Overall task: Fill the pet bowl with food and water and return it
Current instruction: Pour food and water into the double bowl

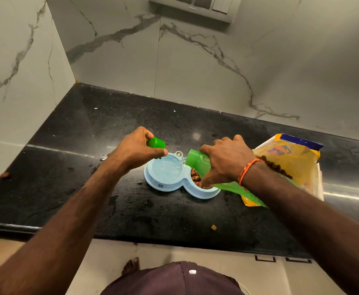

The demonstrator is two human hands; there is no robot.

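At centre frame, on the black counter (72, 145), sits the pale blue double pet bowl (170, 187). Our right hand (223, 161) is wrapped around the tilted green bottle (195, 161), pouring into the left well; kibble (195, 178) fills the right. Our left hand (138, 150) pinches the green cap (156, 143). We judge the bowl rigid, light and slosh-prone: grip both outer rims and carry it level.

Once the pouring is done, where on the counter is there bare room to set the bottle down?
Bare black counter lies behind the pet bowl up to the marble wall, and on the left toward the corner. It is crowded on the right, where the food bag lies against the bowl. The front strip holds a stray kibble and wet patches.
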